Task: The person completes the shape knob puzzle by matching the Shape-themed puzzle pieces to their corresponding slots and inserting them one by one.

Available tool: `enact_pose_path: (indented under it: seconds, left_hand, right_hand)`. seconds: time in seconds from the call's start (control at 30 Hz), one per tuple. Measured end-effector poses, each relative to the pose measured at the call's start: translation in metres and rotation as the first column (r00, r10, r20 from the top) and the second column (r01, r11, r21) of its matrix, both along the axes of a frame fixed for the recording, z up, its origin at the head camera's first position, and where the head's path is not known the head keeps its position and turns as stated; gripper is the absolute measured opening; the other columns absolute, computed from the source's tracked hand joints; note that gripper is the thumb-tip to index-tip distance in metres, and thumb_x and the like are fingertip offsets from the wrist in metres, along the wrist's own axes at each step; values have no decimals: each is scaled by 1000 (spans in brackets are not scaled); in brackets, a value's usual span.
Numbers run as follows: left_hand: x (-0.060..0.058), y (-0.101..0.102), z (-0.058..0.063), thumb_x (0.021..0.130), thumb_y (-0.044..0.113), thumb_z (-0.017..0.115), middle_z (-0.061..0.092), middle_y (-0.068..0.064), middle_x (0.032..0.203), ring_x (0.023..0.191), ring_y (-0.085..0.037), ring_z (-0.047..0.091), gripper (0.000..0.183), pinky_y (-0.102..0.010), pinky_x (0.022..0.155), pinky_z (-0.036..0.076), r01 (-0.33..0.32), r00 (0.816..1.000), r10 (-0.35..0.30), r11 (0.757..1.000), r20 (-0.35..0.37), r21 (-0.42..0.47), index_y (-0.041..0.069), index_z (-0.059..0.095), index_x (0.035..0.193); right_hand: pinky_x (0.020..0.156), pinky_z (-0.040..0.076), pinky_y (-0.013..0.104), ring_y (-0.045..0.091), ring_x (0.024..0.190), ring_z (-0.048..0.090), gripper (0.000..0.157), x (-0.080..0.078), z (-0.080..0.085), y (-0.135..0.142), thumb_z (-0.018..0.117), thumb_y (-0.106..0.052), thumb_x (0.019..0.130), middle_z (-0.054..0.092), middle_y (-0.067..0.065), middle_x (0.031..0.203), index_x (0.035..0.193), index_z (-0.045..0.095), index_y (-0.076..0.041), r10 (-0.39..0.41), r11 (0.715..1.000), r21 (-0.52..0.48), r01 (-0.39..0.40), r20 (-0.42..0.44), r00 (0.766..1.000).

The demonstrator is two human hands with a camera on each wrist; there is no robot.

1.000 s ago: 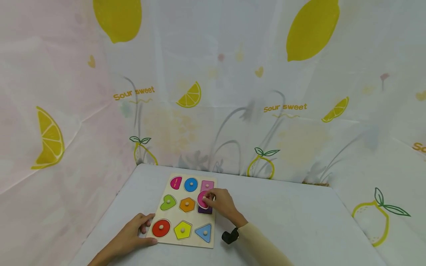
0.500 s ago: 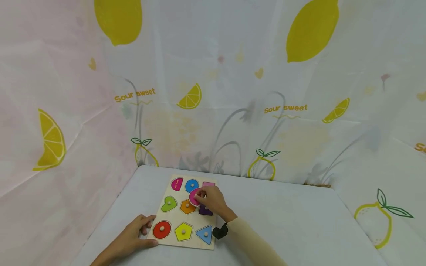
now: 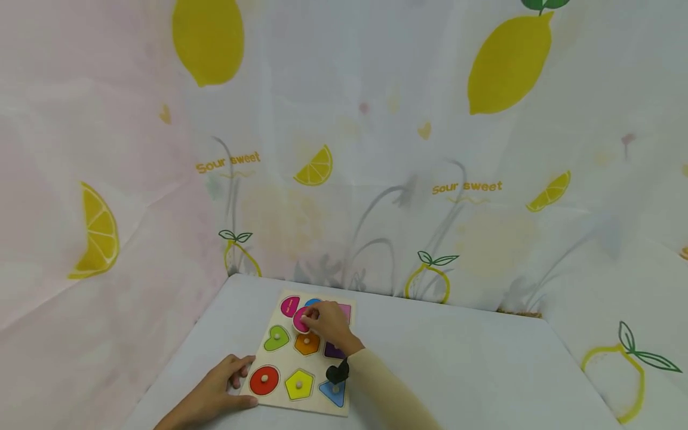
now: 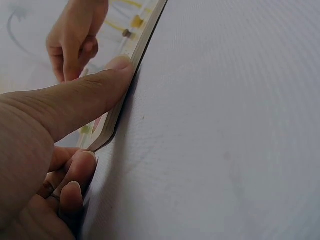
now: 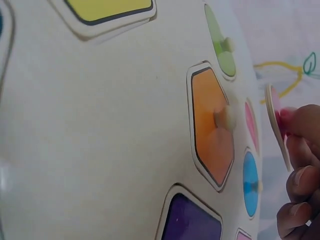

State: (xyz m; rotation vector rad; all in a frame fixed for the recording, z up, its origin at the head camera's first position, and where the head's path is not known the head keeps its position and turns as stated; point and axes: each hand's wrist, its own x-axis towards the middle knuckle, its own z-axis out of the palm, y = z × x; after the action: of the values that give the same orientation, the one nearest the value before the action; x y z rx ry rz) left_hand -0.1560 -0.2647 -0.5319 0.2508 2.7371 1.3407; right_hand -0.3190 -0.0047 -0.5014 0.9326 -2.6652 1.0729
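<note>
A wooden knob puzzle board [image 3: 285, 361] lies flat on the white table. My left hand [image 3: 217, 388] grips its near left corner, thumb at the front edge and curled fingers at the left side. Above the board's far half, my right hand [image 3: 330, 325] pinches a pink half-round puzzle piece [image 5: 274, 107] by its knob. In the right wrist view this piece is raised off the board and tilted. Close beside it is a pink half-round recess [image 3: 290, 306] with printed lettering. The right hand partly hides the blue circle [image 3: 313, 303] and the pink rectangle [image 3: 345, 312].
Several knobbed pieces sit in the board, among them a green heart [image 3: 276, 338], an orange hexagon [image 3: 307, 343], a red circle [image 3: 264, 380] and a yellow pentagon [image 3: 298, 384]. A lemon-print cloth [image 3: 376, 203] hangs behind the table.
My right hand has carried the pink piece leftward across the board, from over the purple piece toward the pink recess. The left hand stays at the corner. The head view has tilted slightly.
</note>
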Motion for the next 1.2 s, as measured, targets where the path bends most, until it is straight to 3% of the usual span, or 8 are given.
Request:
enact_pose_path:
  seconds: [0.27, 0.5, 1.0, 1.2]
  left_hand:
    - [0, 2, -2, 73, 38, 94, 46, -2, 97, 85, -9, 46, 92, -23, 71, 40, -7, 999, 8, 1000, 38, -23, -4, 53, 144]
    - [-1, 2, 2, 74, 37, 93, 46, -3, 98, 86, -9, 46, 91, -24, 70, 40, 22, 1000, -22, 1000, 12, -7, -5, 53, 144]
    - [2, 5, 1, 71, 39, 94, 47, -1, 100, 85, -10, 46, 92, -22, 75, 41, -40, 998, 42, 998, 46, -42, -3, 55, 143]
    - [1, 3, 1, 72, 40, 94, 47, -2, 100, 86, -11, 46, 91, -22, 73, 40, -31, 998, 33, 999, 60, -32, -2, 55, 144]
  right_hand:
    - [50, 37, 18, 2, 57, 44, 12, -1, -5, -15, 76, -21, 95, 54, -11, 66, 90, 77, -10, 14, 1000, -15, -14, 7, 1000]
    - [54, 40, 19, 4, 60, 46, 12, -12, -8, -19, 75, -23, 96, 56, -11, 68, 92, 78, -12, -60, 998, 12, 59, 22, 998]
    - [57, 42, 22, 7, 64, 49, 13, -25, -12, -35, 75, -25, 96, 60, -9, 71, 92, 79, -13, -93, 994, 63, 90, 40, 995]
    - [59, 43, 23, 7, 66, 50, 15, -29, -12, -40, 77, -27, 95, 62, -9, 73, 92, 81, -13, -106, 992, 76, 104, 31, 994]
